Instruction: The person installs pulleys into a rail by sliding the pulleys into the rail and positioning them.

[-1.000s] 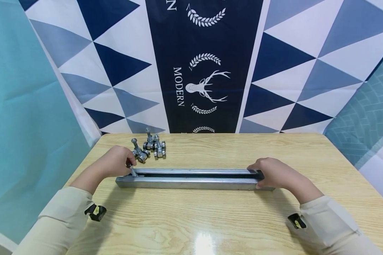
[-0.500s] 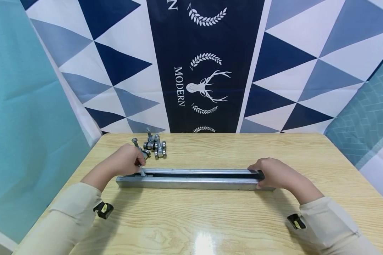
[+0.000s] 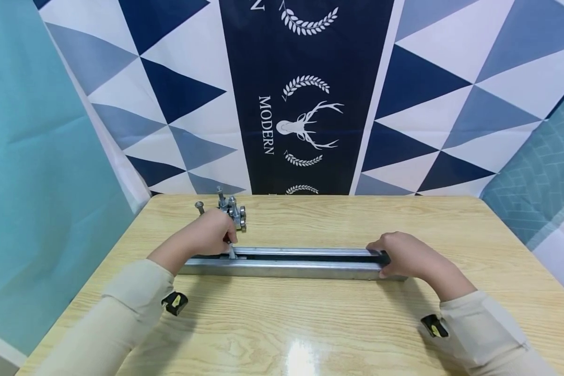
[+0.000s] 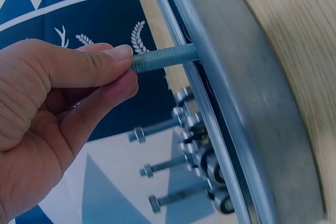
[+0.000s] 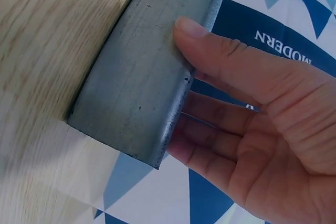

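A long slotted metal rail (image 3: pixel 282 268) lies across the wooden table with its slot facing up. My left hand (image 3: pixel 207 233) pinches a threaded bolt (image 4: pixel 165 59) between thumb and fingers. The bolt stands up out of the slot, left of the rail's middle; whatever it joins inside the rail is hidden. At the rail's right end my right hand (image 3: pixel 406 256) grips the metal channel, thumb on the near wall (image 5: pixel 131 72) and fingers over the far side.
Behind the rail, at the back left, stand several roller trolleys (image 3: pixel 238 215) with upright bolts, partly hidden by the left hand. The wooden table (image 3: pixel 282 318) extends in front of the rail. A patterned cloth (image 3: pixel 310 104) hangs behind the table.
My left hand has moved right along the rail, and the pinched bolt has slid along the slot with it. My right hand has kept its grip at the right end.
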